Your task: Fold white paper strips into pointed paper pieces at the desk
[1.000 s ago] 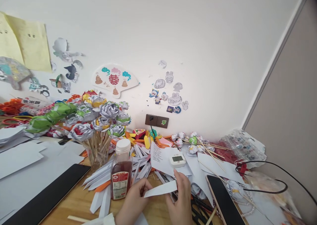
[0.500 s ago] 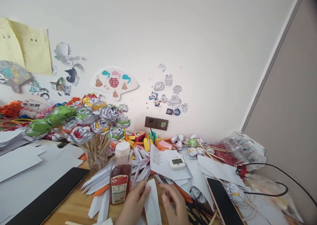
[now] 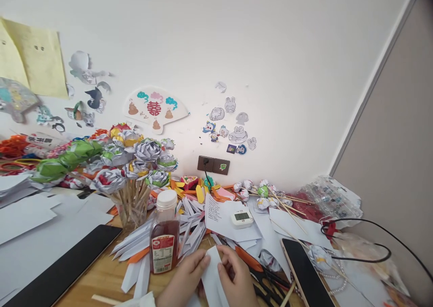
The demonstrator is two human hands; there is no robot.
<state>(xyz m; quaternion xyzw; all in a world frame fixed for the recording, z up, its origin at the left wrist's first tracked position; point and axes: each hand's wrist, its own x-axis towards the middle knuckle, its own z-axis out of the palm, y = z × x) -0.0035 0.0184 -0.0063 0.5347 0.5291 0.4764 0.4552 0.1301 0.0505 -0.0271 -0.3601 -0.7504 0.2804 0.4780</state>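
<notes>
White paper strip (image 3: pixel 213 273) pinched between left hand (image 3: pixel 184 280) and right hand (image 3: pixel 238 282) beside a red sauce bottle (image 3: pixel 164 237); pressing evenly along the fold would likely keep it crisp.

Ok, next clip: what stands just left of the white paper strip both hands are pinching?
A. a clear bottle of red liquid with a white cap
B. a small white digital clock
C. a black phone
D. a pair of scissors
A: the clear bottle of red liquid with a white cap stands upright just left of the white paper strip pinched by the left hand and right hand.
</notes>
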